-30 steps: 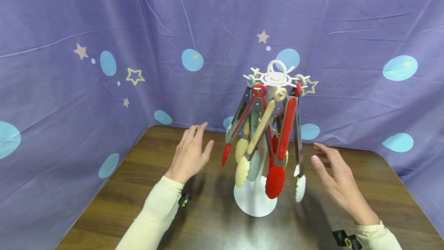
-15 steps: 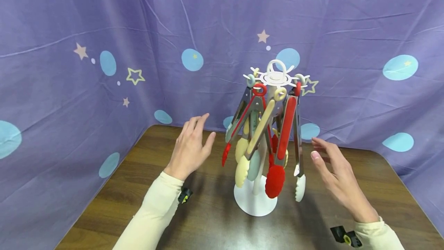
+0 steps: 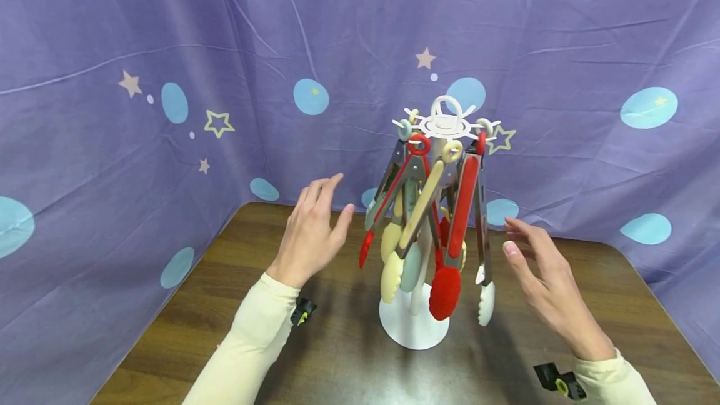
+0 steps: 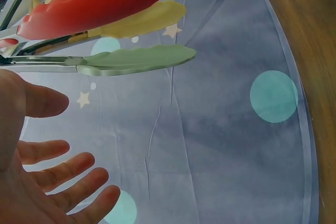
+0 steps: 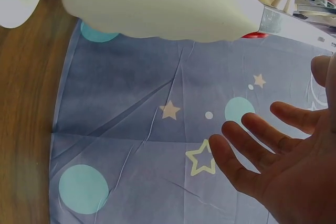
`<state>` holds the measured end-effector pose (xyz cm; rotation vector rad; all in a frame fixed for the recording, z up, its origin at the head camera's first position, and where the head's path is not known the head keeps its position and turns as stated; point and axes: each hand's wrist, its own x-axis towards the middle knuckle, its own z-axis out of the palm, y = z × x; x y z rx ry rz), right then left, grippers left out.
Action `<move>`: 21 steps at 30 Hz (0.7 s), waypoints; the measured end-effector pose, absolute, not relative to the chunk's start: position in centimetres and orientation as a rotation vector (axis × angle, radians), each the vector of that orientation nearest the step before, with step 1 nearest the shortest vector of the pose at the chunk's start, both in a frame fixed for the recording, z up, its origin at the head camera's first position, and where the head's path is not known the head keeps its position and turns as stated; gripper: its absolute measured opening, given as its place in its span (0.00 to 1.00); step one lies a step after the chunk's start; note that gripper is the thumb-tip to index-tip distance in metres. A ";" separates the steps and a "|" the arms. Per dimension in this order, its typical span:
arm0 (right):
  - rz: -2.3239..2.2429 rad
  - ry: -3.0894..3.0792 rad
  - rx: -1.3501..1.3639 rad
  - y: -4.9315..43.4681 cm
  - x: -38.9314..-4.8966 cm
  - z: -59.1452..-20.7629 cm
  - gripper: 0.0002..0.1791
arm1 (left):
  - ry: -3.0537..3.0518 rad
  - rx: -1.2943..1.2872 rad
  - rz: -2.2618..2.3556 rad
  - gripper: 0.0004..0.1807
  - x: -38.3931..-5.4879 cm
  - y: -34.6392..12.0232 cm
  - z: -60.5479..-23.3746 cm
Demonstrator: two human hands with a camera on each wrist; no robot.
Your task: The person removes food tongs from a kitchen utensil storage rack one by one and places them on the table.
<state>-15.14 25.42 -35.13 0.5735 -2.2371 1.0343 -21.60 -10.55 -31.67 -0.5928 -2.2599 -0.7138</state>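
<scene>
Several kitchen tongs hang by their end rings from a white rotating-style rack (image 3: 444, 125) with a round base (image 3: 415, 330). Facing me are red tongs (image 3: 464, 205) and cream tongs (image 3: 392, 277); white tongs (image 3: 487, 304) hang at the right, and red-edged tongs (image 3: 367, 249) at the left. Left of the rack, my left hand (image 3: 308, 233) is raised with fingers extended and holds nothing. In the left wrist view, green tongs (image 4: 136, 60) lie just beyond its thumb. On the other side my right hand (image 3: 545, 277) hovers, fingers loosely bent, nearest the white tongs and holding nothing.
The rack stands on a brown wooden table (image 3: 332, 355). A purple curtain (image 3: 360, 30) with stars and blue spots closes off the back and left side. Black straps (image 3: 559, 383) sit at the wrists.
My left hand has risen and shifted slightly right, closer to the tongs. My right hand has lifted a little. The tongs and rack stay in place.
</scene>
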 end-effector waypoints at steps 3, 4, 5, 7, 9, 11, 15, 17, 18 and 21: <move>1.026 -2.237 0.577 25.3 -15.3 -34.8 0.26 | -2.261 -0.589 -0.738 0.28 -21.6 -10.4 -31.5; 1.024 -2.238 0.577 25.3 -15.3 -34.7 0.26 | -2.260 -0.589 -0.748 0.28 -21.6 -10.3 -31.4; 1.023 -2.238 0.577 25.2 -15.3 -34.6 0.26 | -2.258 -0.589 -0.758 0.28 -21.6 -10.3 -31.3; 1.022 -2.239 0.576 25.1 -15.4 -34.4 0.26 | -2.250 -0.593 -0.774 0.28 -21.6 -10.2 -31.2; 1.018 -2.238 0.580 25.0 -15.4 -34.2 0.26 | -2.236 -0.601 -0.788 0.27 -21.6 -10.0 -31.0; 1.017 -2.241 0.577 24.9 -15.4 -34.1 0.26 | -2.222 -0.611 -0.796 0.27 -21.5 -10.0 -30.8; 1.027 -2.252 0.557 24.7 -15.3 -33.8 0.26 | -2.188 -0.632 -0.815 0.27 -21.4 -9.8 -30.2; 1.034 -2.254 0.550 24.6 -15.3 -33.7 0.26 | -2.172 -0.640 -0.827 0.26 -21.4 -9.7 -29.9; 1.037 -2.252 0.549 24.5 -15.3 -33.6 0.26 | -2.166 -0.644 -0.833 0.26 -21.3 -9.6 -29.7; 1.040 -2.243 0.557 24.4 -15.3 -33.5 0.26 | -2.152 -0.657 -0.849 0.26 -21.3 -9.3 -29.2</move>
